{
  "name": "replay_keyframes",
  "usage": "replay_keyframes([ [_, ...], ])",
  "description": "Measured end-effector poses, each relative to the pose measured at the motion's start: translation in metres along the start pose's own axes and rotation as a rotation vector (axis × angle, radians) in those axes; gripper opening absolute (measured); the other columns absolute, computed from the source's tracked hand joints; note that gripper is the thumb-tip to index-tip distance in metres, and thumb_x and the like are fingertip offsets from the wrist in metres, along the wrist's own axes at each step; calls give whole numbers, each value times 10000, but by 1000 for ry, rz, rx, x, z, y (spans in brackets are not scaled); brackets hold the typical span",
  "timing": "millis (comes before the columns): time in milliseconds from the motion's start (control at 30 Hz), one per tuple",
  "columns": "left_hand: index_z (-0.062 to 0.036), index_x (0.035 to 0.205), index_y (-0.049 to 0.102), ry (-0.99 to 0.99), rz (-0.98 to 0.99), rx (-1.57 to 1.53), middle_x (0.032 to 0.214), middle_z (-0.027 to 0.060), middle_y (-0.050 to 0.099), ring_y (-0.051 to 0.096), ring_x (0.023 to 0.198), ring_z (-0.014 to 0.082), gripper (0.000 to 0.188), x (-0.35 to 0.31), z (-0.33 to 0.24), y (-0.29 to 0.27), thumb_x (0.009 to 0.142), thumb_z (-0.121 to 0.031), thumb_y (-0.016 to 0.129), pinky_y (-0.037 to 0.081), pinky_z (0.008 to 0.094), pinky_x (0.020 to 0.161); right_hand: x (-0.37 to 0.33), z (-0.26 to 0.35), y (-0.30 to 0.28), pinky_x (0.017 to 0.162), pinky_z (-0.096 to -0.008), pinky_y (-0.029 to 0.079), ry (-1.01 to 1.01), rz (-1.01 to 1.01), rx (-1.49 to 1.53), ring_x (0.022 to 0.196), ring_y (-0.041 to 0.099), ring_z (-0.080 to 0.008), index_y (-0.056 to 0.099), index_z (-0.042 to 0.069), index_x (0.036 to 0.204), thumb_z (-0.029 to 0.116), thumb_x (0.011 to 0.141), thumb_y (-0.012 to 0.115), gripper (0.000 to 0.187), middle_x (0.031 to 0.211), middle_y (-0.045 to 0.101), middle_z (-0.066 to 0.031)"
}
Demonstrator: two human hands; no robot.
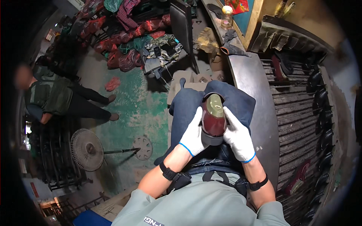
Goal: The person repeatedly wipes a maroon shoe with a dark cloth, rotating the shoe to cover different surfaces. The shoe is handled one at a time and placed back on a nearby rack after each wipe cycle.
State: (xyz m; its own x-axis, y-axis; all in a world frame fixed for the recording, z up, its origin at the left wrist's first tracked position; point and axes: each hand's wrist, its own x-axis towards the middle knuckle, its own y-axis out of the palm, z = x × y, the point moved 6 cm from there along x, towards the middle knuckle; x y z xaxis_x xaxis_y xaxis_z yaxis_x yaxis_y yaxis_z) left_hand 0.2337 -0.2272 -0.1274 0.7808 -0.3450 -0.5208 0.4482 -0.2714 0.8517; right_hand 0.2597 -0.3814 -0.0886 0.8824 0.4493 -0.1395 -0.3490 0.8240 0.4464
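A dark red shoe (214,126) is held above my lap, its heel end toward me and a dark sole edge showing beneath. A green shoe last (215,105) fills its opening. My left hand (194,133), in a white knit glove with a blue cuff, closes on the shoe's left side. Gloved the same way, my right hand (238,137) grips the right side, thumb up near the last. Both hands' fingers partly disappear under the shoe. The toe end is mostly out of sight.
At my right runs a metal bench (253,79) beside a slatted rack (296,124) with dark shoes along its far edge and a red shoe (299,177). Left are a standing fan (87,149) and a person (52,94). A chair (181,28) and red bags (124,60) stand ahead.
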Motion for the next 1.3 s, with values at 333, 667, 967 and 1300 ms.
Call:
replay_keyframes([
  [333, -96, 1615, 551, 98, -56, 81, 1564, 154, 651, 662, 1379, 322, 620, 7, 12, 16, 1149, -495, 632, 544, 485, 1203, 1, 1, 39, 1272, -452, 464, -244, -281, -699, 1542, 538, -345, 184, -3, 1777, 173, 735, 1041, 1360, 1696, 483, -244],
  [667, -75, 1729, 349, 175, 227, 576, 1669, 87, 525, 553, 1506, 258, 1151, -21, 25, 16, 850, -466, 982, 449, 459, 1287, -31, -1, 3, 1310, -457, 393, 86, -109, 8, 1605, 438, -350, -61, 44, 1806, 275, 719, 1052, 1573, 1757, 393, -240],
  [967, -64, 1704, 405, 164, 277, 824, 1631, 78, 569, 541, 1488, 190, 1051, -12, -4, 27, 861, -290, 991, 427, 412, 1287, -47, -11, 13, 1222, -435, 501, -104, -88, -452, 1410, 649, -308, -19, -8, 1792, 120, 760, 904, 1390, 1597, 587, -218],
  [1300, -27, 1588, 546, 388, 267, 906, 1507, 164, 690, 705, 1328, 283, 758, 12, -64, 90, 906, -57, 875, 578, 451, 1159, -59, -14, 9, 1173, -409, 531, -159, -3, -644, 1363, 662, -268, 22, -28, 1795, 46, 721, 896, 1386, 1577, 602, -199],
])
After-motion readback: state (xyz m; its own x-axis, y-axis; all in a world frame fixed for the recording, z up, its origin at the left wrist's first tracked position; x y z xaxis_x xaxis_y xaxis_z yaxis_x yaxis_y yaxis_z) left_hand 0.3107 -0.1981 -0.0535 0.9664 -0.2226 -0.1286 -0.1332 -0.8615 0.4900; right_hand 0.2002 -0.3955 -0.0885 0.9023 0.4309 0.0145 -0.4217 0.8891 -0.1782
